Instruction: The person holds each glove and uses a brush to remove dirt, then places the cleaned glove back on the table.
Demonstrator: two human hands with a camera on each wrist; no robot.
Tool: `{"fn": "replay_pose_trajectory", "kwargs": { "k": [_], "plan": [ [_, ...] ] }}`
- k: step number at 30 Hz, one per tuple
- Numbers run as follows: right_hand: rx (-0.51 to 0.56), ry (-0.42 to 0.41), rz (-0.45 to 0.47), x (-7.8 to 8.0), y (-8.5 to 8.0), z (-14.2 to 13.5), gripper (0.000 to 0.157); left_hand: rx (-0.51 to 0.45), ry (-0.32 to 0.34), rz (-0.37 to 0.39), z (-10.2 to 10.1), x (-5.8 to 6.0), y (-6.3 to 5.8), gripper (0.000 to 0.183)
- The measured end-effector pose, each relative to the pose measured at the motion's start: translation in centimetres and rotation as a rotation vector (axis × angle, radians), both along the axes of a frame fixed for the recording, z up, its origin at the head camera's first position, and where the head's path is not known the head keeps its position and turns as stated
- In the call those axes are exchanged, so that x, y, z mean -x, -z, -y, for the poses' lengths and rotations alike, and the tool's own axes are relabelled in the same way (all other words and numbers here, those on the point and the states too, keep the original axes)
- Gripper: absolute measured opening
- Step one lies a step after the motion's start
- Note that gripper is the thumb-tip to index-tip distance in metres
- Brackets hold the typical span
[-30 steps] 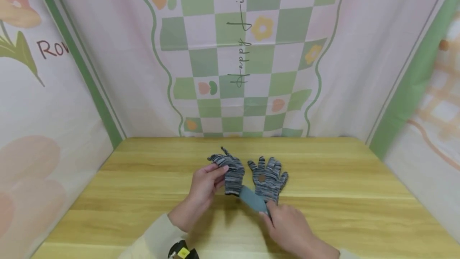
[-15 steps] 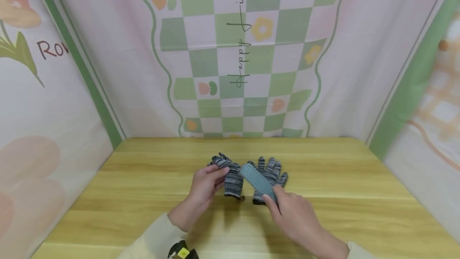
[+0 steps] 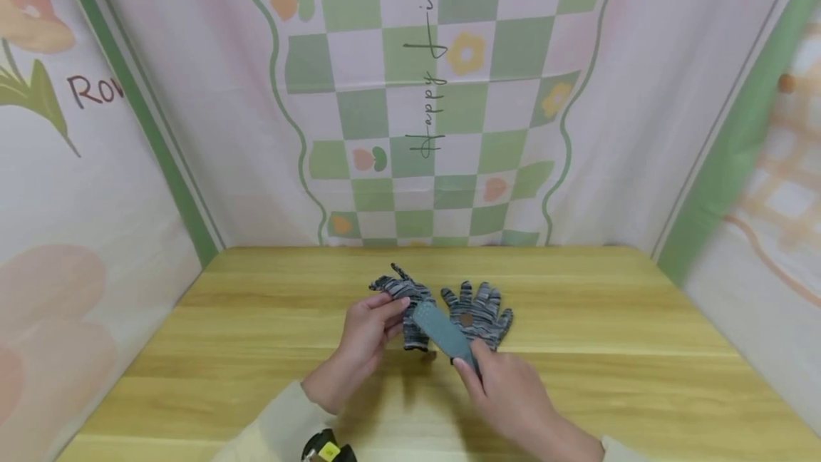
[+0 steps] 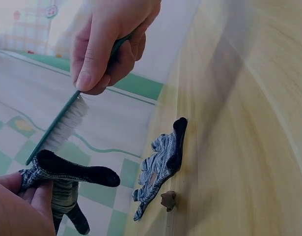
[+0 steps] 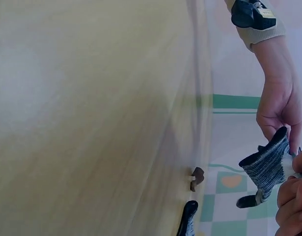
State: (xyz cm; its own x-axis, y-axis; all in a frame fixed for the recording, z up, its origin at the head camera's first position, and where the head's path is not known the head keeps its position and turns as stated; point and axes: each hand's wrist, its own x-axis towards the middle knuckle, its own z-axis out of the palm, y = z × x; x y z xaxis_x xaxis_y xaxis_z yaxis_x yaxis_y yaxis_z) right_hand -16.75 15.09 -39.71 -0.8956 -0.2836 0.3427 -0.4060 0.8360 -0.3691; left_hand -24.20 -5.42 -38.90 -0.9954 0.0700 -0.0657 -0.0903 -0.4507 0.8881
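My left hand (image 3: 368, 330) pinches a grey-and-black knitted glove (image 3: 417, 292) by its side, raised over the table with its dark cuff downward. In my right hand (image 3: 513, 391) is a brush with a flat blue-green back (image 3: 442, 330), held by its handle. Its white bristles (image 4: 67, 123) face the held glove, and the brush head overlaps that glove in the head view. A matching glove (image 3: 484, 312) lies flat on the table just to the right, fingers pointing away, with a round brown spot (image 3: 466, 319) on it.
A small brown lump (image 4: 168, 200) sits on the wooden table (image 3: 256, 348) near the lying glove's cuff. Behind the table hangs a green-and-white checked curtain (image 3: 410, 113), with printed cloth on both sides. A black device (image 3: 328, 446) is strapped at the left sleeve.
The brush went from the held glove's cuff up and right over the lying glove, then back left onto the held glove. The held glove's fingers dipped and rose; the left hand stayed put.
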Motion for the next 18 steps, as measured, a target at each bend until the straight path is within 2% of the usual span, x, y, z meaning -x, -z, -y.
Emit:
{"fn": "replay_pose_trajectory", "kwargs": {
  "k": [5,11,14,18],
  "plan": [
    [-0.028,0.011,0.008,0.0,0.5,0.0,0.019,-0.017,-0.033,-0.002,0.1,0.0,-0.2,0.012],
    [-0.060,0.015,0.014,0.0,0.7,-0.2,0.019,-0.017,-0.035,-0.009,0.1,0.0,-0.2,0.018],
    [-0.059,0.003,0.005,-0.1,0.9,-0.3,0.020,-0.005,-0.040,-0.004,0.2,-0.1,-0.3,0.004],
    [-0.102,-0.026,0.009,0.0,1.4,-0.6,0.020,0.008,-0.033,-0.014,0.4,0.0,-0.5,0.035]
  ]
}}
